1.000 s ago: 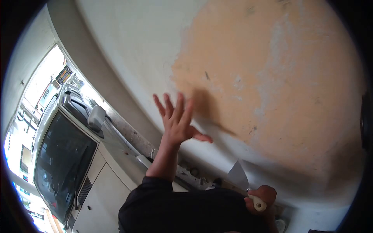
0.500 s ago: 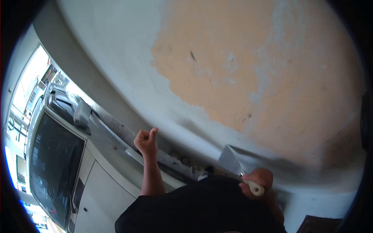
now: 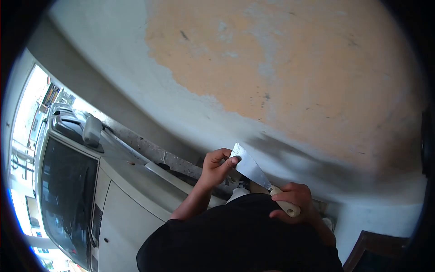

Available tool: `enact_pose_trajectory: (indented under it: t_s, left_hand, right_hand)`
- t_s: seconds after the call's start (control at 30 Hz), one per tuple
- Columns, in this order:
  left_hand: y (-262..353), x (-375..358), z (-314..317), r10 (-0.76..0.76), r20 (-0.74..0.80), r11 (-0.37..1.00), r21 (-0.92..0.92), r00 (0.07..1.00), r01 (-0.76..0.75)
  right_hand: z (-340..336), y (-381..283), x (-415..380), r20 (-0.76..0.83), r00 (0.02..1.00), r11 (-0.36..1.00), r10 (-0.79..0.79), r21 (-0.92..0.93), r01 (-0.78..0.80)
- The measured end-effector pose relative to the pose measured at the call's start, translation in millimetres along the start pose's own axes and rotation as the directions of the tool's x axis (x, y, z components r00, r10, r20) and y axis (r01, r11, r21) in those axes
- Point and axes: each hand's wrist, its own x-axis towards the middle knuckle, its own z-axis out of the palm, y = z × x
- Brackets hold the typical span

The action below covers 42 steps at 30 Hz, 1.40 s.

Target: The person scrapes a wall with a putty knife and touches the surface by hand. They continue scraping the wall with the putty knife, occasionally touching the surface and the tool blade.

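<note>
A putty knife (image 3: 253, 168) with a broad metal blade and a pale handle lies slantwise in front of my body. My right hand (image 3: 294, 199) is closed round its handle. At the blade's far corner, my left hand (image 3: 218, 167) pinches the metal between thumb and fingers. Beyond both hands rises a wall (image 3: 308, 90) with a large peach-orange area, greyish-white patches and a few dark marks. The blade looks apart from the wall.
On the left stands a pale vehicle (image 3: 131, 195) with a dark windshield and a side mirror (image 3: 92, 131). A rough ledge (image 3: 158, 152) runs between vehicle and wall. At the lower right is a dark brown frame (image 3: 358, 249).
My left hand has moved right from its raised thumb pose and taken hold of the blade. The putty knife has turned in my right hand. The view has shifted a little.
</note>
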Motion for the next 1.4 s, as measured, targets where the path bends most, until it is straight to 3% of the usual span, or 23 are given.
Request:
enact_pose_trajectory:
  t_s: [0.1,0.13,0.17,0.23,0.3,0.37,0.43,0.5,0.53,0.63,0.67,0.7,0.73,0.8,0.83,0.9,0.97,1.03,1.1,1.13,1.2,1.3,1.4]
  left_hand:
    - [9.7,14.2,9.8,0.136,0.033,0.988,0.064,0.990,-0.138]
    - [15.7,19.8,14.0,0.202,0.051,0.950,0.231,0.978,-0.208]
    - [23.6,24.1,22.1,0.202,0.059,0.951,0.226,0.978,-0.210]
    - [38.7,30.6,36.3,0.321,0.154,0.844,0.402,0.935,-0.356]
    - [41.8,33.6,43.4,0.260,0.207,0.842,0.430,0.943,-0.327]
    - [45.0,43.7,52.3,0.625,0.221,0.532,0.582,0.749,-0.615]
    - [54.6,55.3,55.5,0.758,0.243,0.178,0.816,0.606,-0.550]
    - [56.1,68.7,59.6,0.722,0.252,0.040,0.915,0.644,-0.403]
    - [53.4,72.1,60.5,0.630,0.302,-0.070,0.940,0.716,-0.335]
    - [24.3,77.7,88.3,0.679,0.302,-0.076,0.935,0.669,-0.346]
    - [21.9,72.3,94.0,0.622,0.302,-0.113,0.948,0.723,-0.298]
    - [20.6,70.9,97.9,0.620,0.313,-0.118,0.944,0.720,-0.309]
    - [19.0,69.3,99.1,0.598,0.256,-0.110,0.965,0.760,-0.239]
    - [18.5,66.2,102.5,0.558,0.174,-0.092,0.985,0.812,-0.148]
    - [16.6,65.5,105.8,0.556,0.188,-0.098,0.982,0.810,-0.161]
    - [9.3,67.1,109.2,0.568,0.136,0.017,0.984,0.812,-0.177]
    - [-13.7,74.8,99.5,0.556,0.183,-0.048,0.981,0.811,-0.189]
    - [-32.9,82.5,89.4,0.625,0.286,-0.196,0.958,0.726,-0.209]
    - [-34.7,83.1,83.7,0.598,0.303,-0.214,0.952,0.742,-0.217]
    - [-33.7,84.7,82.8,0.576,0.296,-0.218,0.954,0.762,-0.206]
    - [-32.0,88.7,82.6,0.584,0.316,-0.228,0.948,0.748,-0.222]
    - [-35.5,85.2,83.9,0.588,0.291,-0.215,0.956,0.755,-0.201]
    - [-40.1,87.6,88.1,0.660,0.318,-0.172,0.946,0.681,-0.275]
  right_hand:
    - [-10.5,-12.7,-17.7,0.007,0.999,0.999,0.045,-0.011,-0.045]
    - [-12.4,-13.9,-27.7,0.000,0.999,0.999,0.050,-0.019,-0.050]
    - [-13.3,-13.2,-39.1,0.008,0.994,0.994,0.112,0.009,-0.112]
    - [-14.1,-18.3,-54.6,0.011,0.985,0.984,0.172,0.041,-0.172]
    - [-16.1,-27.5,-66.7,-0.082,0.963,0.958,0.257,0.154,-0.242]
    - [-20.9,-33.1,-79.6,-0.118,0.957,0.962,0.265,0.099,-0.255]
    - [-23.6,-38.4,-91.4,-0.146,0.951,0.962,0.274,0.047,-0.270]
    - [-26.0,-42.4,-101.7,-0.178,0.934,0.951,0.310,0.047,-0.306]
    - [-27.2,-42.6,-107.8,-0.170,0.936,0.952,0.307,0.051,-0.302]
    - [-24.5,-41.8,-132.5,-0.192,0.933,0.952,0.306,0.063,-0.299]
    - [-22.1,-42.6,-142.2,-0.239,0.904,0.933,0.354,0.158,-0.324]
    - [-20.4,-42.8,-150.6,-0.284,0.869,0.906,0.406,0.252,-0.340]
    - [-16.7,-43.0,-157.9,-0.300,0.863,0.906,0.407,0.254,-0.339]
    - [-10.1,-43.2,-172.1,-0.454,0.763,0.856,0.461,0.453,-0.247]
    - [-11.7,-40.7,-180.8,-0.466,0.755,0.857,0.461,0.455,-0.242]
    - [-17.4,-34.2,-194.1,-0.467,0.772,0.887,0.431,0.376,-0.267]
    - [-23.8,-32.9,-200.2,-0.461,0.793,0.911,0.398,0.301,-0.282]
    - [-24.3,-32.2,-206.0,-0.455,0.811,0.929,0.367,0.224,-0.295]
    - [-22.9,-28.9,-210.2,-0.498,0.802,0.944,0.329,0.168,-0.283]
    - [-20.2,-28.0,-212.9,-0.512,0.795,0.945,0.327,0.166,-0.282]
    - [-13.2,-25.9,-218.1,-0.585,0.704,0.906,0.402,0.365,-0.213]
    - [-10.3,-24.3,-222.1,-0.660,0.650,0.914,0.378,0.380,-0.145]
    - [-17.1,-11.7,-228.8,-0.640,0.679,0.932,0.361,0.272,-0.239]
